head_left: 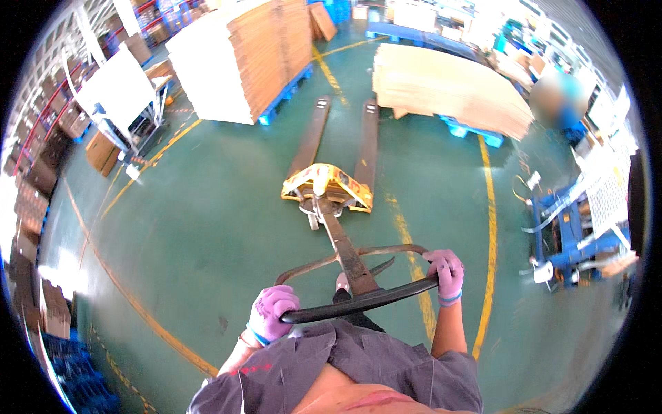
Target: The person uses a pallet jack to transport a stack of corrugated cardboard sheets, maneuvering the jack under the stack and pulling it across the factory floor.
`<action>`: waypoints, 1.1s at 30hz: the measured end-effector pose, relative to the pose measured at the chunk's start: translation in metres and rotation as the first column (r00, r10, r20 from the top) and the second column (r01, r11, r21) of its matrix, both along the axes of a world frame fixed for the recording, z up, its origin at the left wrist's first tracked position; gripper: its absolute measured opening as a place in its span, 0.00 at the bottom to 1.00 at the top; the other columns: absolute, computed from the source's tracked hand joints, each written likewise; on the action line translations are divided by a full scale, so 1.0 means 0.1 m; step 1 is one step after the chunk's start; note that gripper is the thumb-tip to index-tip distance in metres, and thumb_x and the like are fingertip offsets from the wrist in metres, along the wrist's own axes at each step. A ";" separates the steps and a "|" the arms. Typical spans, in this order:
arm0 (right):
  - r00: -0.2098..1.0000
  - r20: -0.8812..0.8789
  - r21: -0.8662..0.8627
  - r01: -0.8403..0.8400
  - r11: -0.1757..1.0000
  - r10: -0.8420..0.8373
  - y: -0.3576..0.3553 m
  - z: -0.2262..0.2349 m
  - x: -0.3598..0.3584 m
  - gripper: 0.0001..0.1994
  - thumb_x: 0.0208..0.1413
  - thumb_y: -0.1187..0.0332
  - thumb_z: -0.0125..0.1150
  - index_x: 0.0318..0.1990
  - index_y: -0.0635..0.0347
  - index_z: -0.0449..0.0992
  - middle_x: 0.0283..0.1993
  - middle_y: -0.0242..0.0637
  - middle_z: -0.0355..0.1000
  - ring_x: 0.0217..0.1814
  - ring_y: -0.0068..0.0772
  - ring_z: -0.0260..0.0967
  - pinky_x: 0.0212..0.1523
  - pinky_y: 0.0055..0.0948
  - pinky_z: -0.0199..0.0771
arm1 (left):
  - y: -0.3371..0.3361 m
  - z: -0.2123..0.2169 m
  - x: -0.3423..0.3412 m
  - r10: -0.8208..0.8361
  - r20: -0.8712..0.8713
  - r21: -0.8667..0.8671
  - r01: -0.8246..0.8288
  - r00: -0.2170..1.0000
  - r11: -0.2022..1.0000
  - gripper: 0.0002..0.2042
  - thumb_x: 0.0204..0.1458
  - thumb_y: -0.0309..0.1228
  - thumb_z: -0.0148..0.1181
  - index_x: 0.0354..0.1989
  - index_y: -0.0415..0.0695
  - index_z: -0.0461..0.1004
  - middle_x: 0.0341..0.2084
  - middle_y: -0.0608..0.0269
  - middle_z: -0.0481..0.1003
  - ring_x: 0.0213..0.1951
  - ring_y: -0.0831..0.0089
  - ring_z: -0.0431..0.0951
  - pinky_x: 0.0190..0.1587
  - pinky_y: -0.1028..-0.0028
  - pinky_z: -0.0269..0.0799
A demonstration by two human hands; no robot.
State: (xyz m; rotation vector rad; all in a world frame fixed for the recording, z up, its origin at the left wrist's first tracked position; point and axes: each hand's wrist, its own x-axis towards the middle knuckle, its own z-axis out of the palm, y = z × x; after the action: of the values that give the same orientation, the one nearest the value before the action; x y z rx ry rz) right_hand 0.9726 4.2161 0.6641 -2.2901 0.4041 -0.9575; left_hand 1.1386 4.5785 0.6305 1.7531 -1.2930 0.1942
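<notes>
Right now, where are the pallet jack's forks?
Head view, above centre: the forks point away from the yellow housing toward the gap between the tall cardboard stack and the low stack.

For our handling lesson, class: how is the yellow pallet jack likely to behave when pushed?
The pallet jack would probably roll readily, since a wheel shows beneath it and the green floor looks smooth. It may feel heavy and rigid, given its thick, metal-looking forks. It seems unlikely to tip, as both forks lie low and apart.
</notes>
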 end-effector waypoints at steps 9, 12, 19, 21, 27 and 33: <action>0.996 0.050 0.171 -0.087 0.982 0.079 1.09 0.22 -1.59 0.12 0.57 0.69 0.50 0.39 0.60 0.82 0.30 0.36 0.75 0.32 0.36 0.70 0.38 0.34 0.70 | 1.05 0.18 -1.43 0.068 -0.034 0.087 -0.065 0.997 0.994 0.10 0.32 0.20 0.62 0.27 0.47 0.74 0.28 0.62 0.77 0.40 0.53 0.79 0.46 0.58 0.72; 0.969 0.214 0.159 -0.158 0.975 0.122 1.32 0.08 -1.97 0.13 0.59 0.69 0.49 0.40 0.60 0.81 0.28 0.35 0.75 0.32 0.37 0.70 0.39 0.36 0.70 | 1.37 0.13 -1.80 0.080 0.042 0.028 -0.081 0.996 0.996 0.09 0.32 0.20 0.62 0.25 0.46 0.73 0.27 0.61 0.76 0.38 0.53 0.78 0.45 0.58 0.73; 0.940 0.218 -0.064 -0.253 0.965 0.261 1.78 0.29 -3.08 0.12 0.62 0.67 0.51 0.45 0.58 0.80 0.34 0.35 0.76 0.36 0.38 0.69 0.42 0.35 0.68 | 1.98 0.10 -2.47 -0.199 0.280 0.025 0.200 0.939 0.980 0.14 0.41 0.34 0.64 0.35 0.43 0.72 0.28 0.57 0.76 0.32 0.58 0.77 0.44 0.57 0.72; 0.937 0.185 -0.071 -0.287 0.955 0.295 1.84 0.31 -3.38 0.11 0.61 0.67 0.53 0.45 0.58 0.80 0.38 0.36 0.76 0.39 0.40 0.70 0.44 0.36 0.69 | 2.07 0.11 -2.70 -0.195 0.262 0.009 0.200 0.945 0.980 0.14 0.44 0.35 0.63 0.38 0.42 0.71 0.29 0.56 0.76 0.32 0.60 0.76 0.43 0.58 0.71; 0.925 0.099 -0.033 -0.364 0.931 0.366 2.27 0.57 -4.29 0.09 0.59 0.67 0.56 0.43 0.58 0.80 0.37 0.38 0.77 0.40 0.43 0.73 0.43 0.37 0.71 | 2.59 0.00 -3.50 -0.079 0.195 -0.074 0.095 0.978 0.993 0.17 0.53 0.39 0.58 0.46 0.42 0.69 0.34 0.54 0.75 0.31 0.64 0.74 0.40 0.62 0.70; 0.834 0.053 -0.045 -0.547 0.836 0.549 2.88 0.93 -4.77 0.13 0.55 0.68 0.62 0.48 0.57 0.77 0.40 0.39 0.78 0.39 0.41 0.75 0.40 0.36 0.73 | 3.15 -0.03 -3.98 0.204 0.120 -0.459 -0.128 0.972 0.879 0.20 0.60 0.39 0.56 0.56 0.42 0.67 0.38 0.54 0.72 0.32 0.69 0.70 0.37 0.66 0.69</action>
State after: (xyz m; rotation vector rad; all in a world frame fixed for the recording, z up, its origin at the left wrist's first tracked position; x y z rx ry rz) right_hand 0.4959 4.5044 0.7568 -2.1990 -0.2961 -0.7324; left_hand 0.7402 4.8934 0.6273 1.4640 -1.0991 0.6972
